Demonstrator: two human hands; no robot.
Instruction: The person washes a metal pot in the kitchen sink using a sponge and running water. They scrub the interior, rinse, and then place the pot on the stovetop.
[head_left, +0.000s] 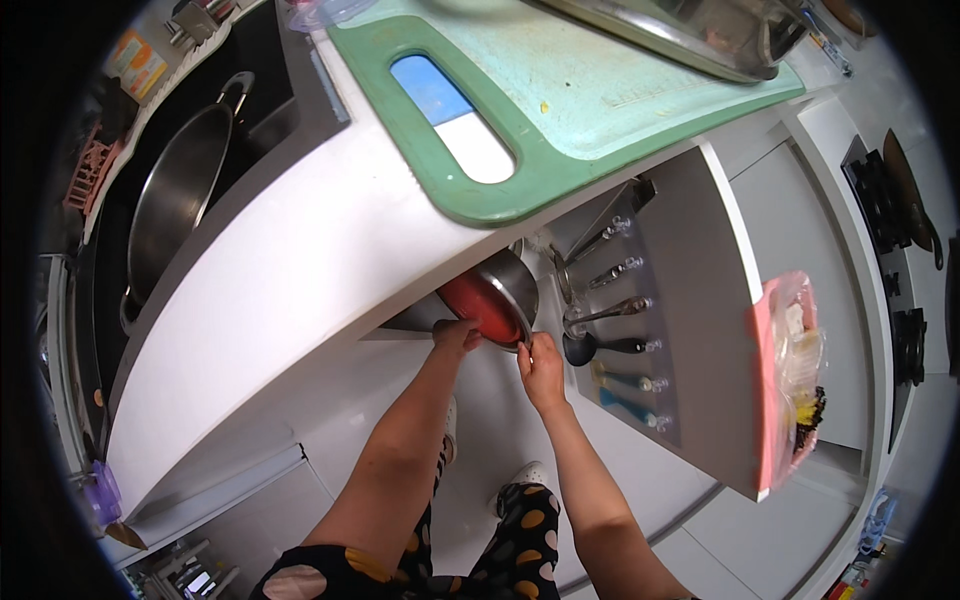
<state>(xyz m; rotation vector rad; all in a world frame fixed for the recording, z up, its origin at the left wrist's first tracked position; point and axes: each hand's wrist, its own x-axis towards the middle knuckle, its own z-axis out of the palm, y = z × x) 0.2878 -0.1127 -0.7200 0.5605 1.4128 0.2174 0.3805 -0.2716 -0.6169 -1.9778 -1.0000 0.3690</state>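
Below the white countertop (330, 217), in front of an open cabinet, my left hand (454, 335) holds the lower edge of a red bowl (480, 304). My right hand (541, 367) grips the rim of a stainless steel bowl (517, 281), with the thumb along its edge. The red bowl sits against or inside the steel one, and both are tilted. Their far parts are hidden by the counter's edge. To the right of my right hand, a black ladle (581, 349) hangs on the inside of the open cabinet door (709, 315).
Several utensils, including a blue-handled one (626, 405), hang from hooks on the door. A pink holder with a plastic bag (787, 375) is fixed to the door's outer edge. A green cutting board (465, 202) overhangs the counter. A steel pan (180, 202) stands on the left.
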